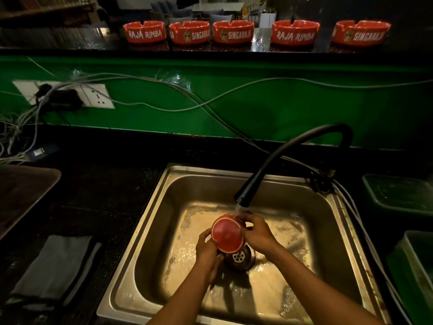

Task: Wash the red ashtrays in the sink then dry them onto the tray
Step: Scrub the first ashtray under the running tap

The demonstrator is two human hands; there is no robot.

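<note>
I see the steel sink [150,231] set into the dark bench [105,184], with a brown tray [21,193] at far left, a folded grey cloth [56,266] in front of it, and green bins [398,195] at right. Five red ashtrays [232,31] line the upper ledge [70,49], while the black faucet [293,156] runs water onto one red ashtray [227,235] held tilted, underside toward me, over the drain [240,258]. My left hand [207,252] curls round its lower left edge, and my right hand [255,231] pinches its upper right rim.
</note>
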